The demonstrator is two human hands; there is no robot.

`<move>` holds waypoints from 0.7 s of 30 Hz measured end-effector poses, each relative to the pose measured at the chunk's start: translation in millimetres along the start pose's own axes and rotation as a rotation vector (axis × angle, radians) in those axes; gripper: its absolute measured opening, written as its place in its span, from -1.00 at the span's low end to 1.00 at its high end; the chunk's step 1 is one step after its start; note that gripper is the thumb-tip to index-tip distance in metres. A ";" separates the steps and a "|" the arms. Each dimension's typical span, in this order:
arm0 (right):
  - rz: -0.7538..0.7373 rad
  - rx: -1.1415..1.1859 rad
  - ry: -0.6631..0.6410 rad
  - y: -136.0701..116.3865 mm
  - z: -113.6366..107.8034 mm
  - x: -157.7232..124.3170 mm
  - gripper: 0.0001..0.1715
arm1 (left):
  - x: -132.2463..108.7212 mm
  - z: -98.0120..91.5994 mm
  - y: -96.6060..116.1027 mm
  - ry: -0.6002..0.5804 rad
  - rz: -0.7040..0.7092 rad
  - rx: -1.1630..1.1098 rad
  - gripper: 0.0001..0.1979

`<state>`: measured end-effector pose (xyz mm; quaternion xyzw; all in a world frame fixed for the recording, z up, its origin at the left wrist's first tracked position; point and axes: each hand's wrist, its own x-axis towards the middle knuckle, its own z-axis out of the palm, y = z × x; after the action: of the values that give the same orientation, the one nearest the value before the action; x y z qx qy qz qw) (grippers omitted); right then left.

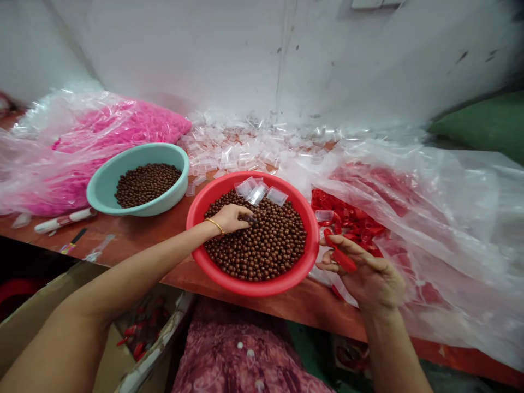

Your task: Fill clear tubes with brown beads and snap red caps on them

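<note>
My left hand [231, 219], with a bracelet at its wrist, reaches into a red basin [199, 262] full of shiny brown balls [266, 245]. Its fingers are closed around what looks like a small see-through plastic container [252, 220], dark against the balls and partly hidden. Several clear plastic containers [257, 193] lie on the balls at the far side. Just right of the basin's rim, my right hand [368, 267] pinches a red plastic piece [340, 253] between thumb and fingers, above the table.
A light-blue basin [98, 188] of brown balls stands left, before a bag of pink pieces [135, 125]. Many clear containers [233, 153] lie along the wall. An opened bag of red pieces [360, 218] is at right. Below left is a cardboard box [53, 311]; a white roll [65, 220] lies nearby.
</note>
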<state>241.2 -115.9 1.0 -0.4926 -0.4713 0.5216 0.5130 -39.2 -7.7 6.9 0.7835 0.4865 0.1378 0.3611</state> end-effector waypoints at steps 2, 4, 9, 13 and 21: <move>0.033 0.052 0.016 -0.9 4.2 0.9 -0.55 | -5.2 -5.1 -2.2 0.022 -0.048 -0.384 -0.72; 0.066 0.075 0.047 0.2 11.0 2.5 -0.69 | -13.3 -9.8 -1.5 0.024 -0.082 -0.628 -0.70; 0.013 0.089 0.071 -0.7 34.9 6.2 -0.63 | -39.6 -13.0 6.6 0.082 -0.107 -0.921 -0.67; -0.070 0.000 0.003 -13.3 56.2 11.1 -0.58 | -59.6 -8.8 10.4 0.037 -0.165 -0.912 -0.67; -0.120 -0.267 -0.330 -33.3 105.8 44.6 -0.65 | -78.4 1.5 14.6 -0.059 -0.124 -0.940 -0.61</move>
<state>138.6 -68.9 40.3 -0.4352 -0.6421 0.4968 0.3892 -67.0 -79.8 26.7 0.5082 0.4066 0.2991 0.6978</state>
